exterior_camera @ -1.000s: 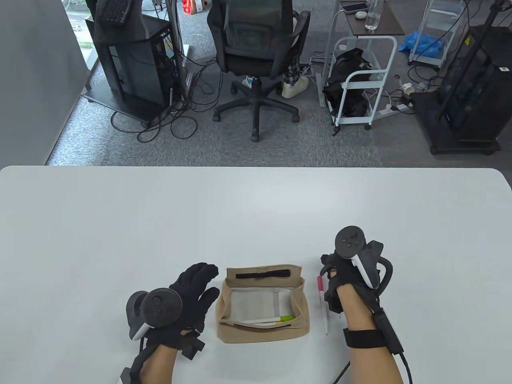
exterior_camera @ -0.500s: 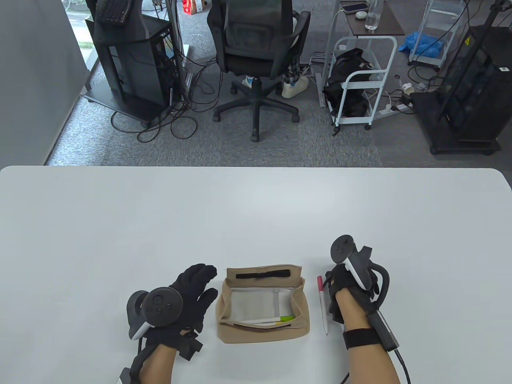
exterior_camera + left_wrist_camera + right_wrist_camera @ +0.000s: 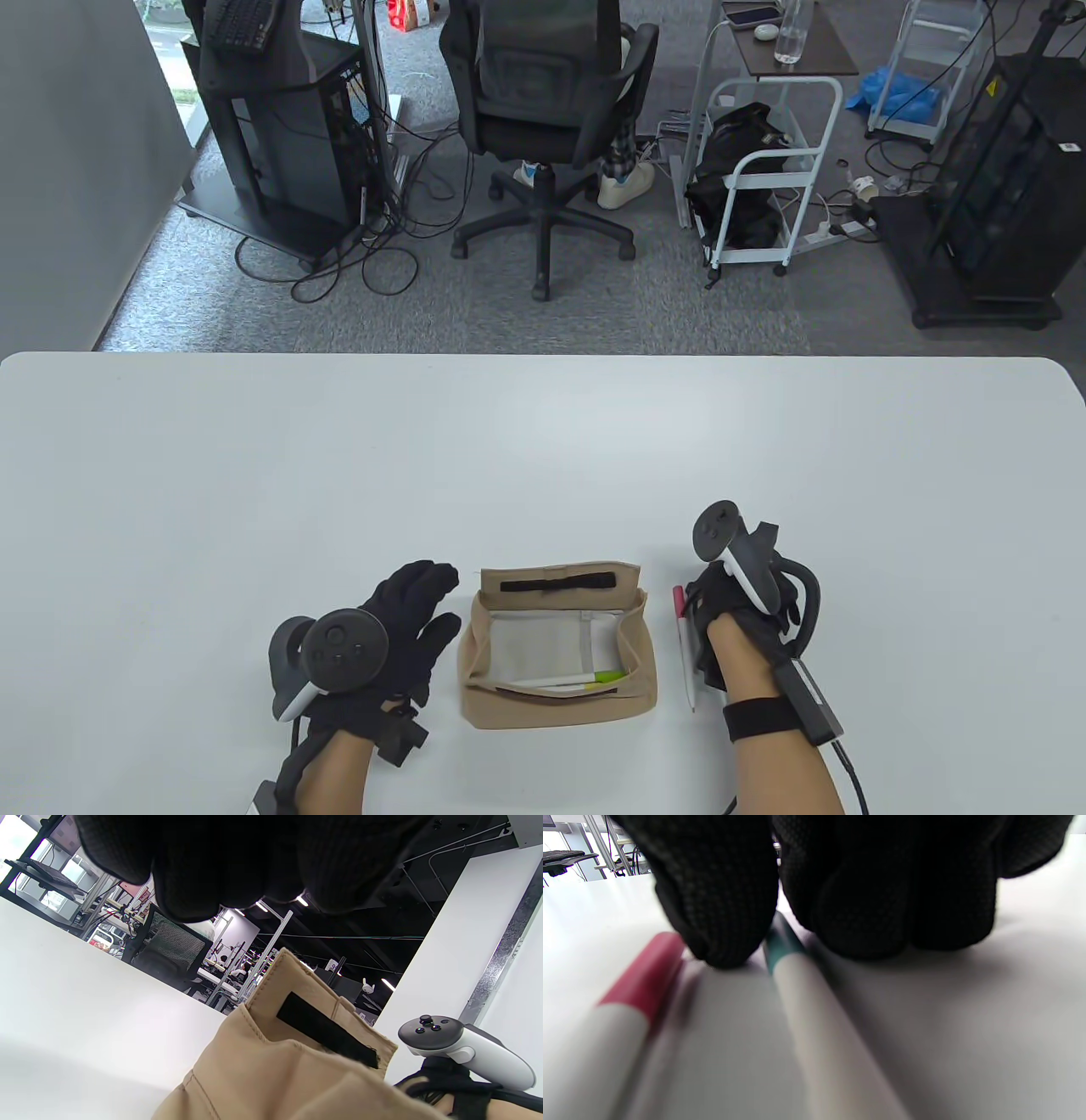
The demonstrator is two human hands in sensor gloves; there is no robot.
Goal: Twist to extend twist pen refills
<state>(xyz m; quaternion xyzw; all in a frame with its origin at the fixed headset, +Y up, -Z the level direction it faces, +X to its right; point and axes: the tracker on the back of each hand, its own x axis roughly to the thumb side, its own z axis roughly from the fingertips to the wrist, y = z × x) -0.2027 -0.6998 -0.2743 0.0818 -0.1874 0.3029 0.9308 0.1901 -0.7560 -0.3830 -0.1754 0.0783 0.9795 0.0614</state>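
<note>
While the gloved right hand (image 3: pixel 814 887) closes its fingertips (image 3: pixel 721 938) on the teal-capped white pen (image 3: pixel 797 993) at frame centre, it should lift it clear of the red-capped white pen (image 3: pixel 615 1005) lying at left

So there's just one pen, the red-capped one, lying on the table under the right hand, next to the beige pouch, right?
Not quite: two pens lie there. The right wrist view shows a teal-capped pen beside the red-capped pen under the right hand. The beige pouch is next to them, as you said.
</note>
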